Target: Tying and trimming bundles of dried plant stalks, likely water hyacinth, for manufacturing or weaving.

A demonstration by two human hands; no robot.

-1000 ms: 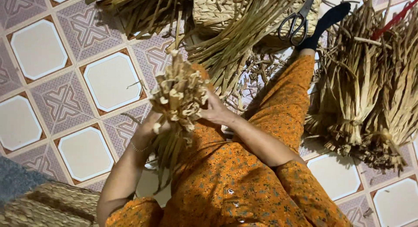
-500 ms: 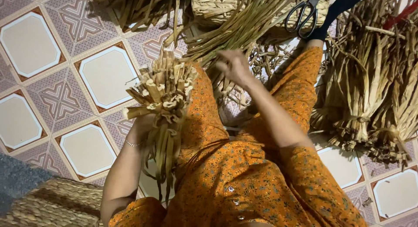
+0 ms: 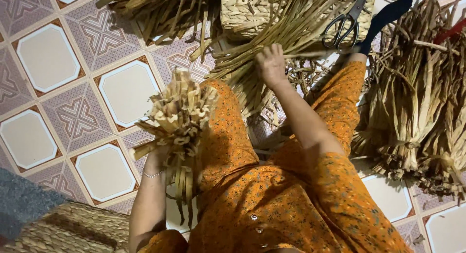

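Left hand [image 3: 162, 153]: we found it closed around a bundle of dried straw strips [image 3: 179, 117], cut ends fanned above it, loose ends trailing below the wrist.
Right hand [image 3: 271, 64]: stretched out ahead, fingers curled on loose straw stalks [image 3: 272, 34]; we could not tell how firm the grasp was.
Scissors [image 3: 345, 21]: lay just right of that hand, on a woven basket [image 3: 242, 13].
Tied straw sheaves [image 3: 417, 107]: farther right, on the tiled floor [image 3: 48, 59].
Woven mat [image 3: 68, 228]: below the left hand.

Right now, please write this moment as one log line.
left hand: holds bundle of dried strips upright | right hand: reaching into loose strips | scissors: untouched on woven basket
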